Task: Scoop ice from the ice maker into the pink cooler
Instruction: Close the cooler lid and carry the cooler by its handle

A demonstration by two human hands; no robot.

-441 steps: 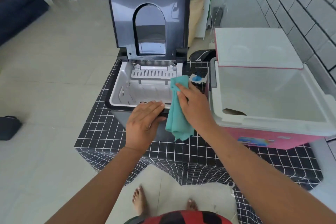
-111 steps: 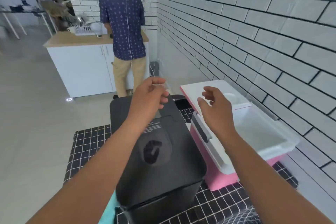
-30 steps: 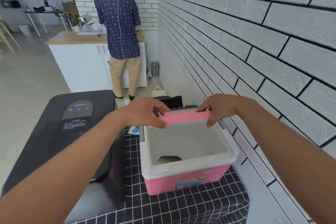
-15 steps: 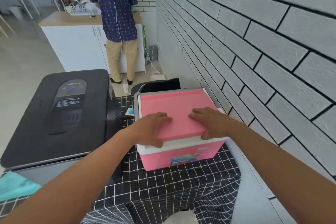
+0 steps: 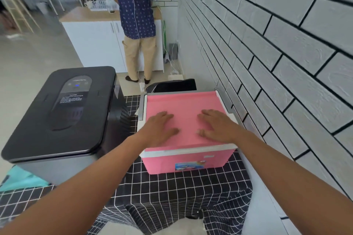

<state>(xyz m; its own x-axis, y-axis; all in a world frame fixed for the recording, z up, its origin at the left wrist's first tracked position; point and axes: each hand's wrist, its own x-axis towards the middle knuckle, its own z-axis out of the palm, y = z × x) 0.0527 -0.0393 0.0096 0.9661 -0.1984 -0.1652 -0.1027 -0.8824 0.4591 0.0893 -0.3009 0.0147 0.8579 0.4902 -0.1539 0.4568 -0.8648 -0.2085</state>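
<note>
Pressing flat on the closed lid of the pink cooler (image 5: 188, 160), the left hand (image 5: 160, 129) and right hand (image 5: 216, 127) lie with fingers straight, gripping nothing. Its long axis runs left-right; its labelled front faces the camera, beside the shut ice maker (image 5: 63, 112).

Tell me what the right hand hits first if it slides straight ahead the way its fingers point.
The right hand lies flat on the pink cooler lid, fingers pointing toward its far edge. Sliding on, it likely crosses bare lid to that edge; beyond sits a black object, depth unclear.

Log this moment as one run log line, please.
left hand: flat on cooler lid | right hand: flat on lid | ice maker: closed
</note>
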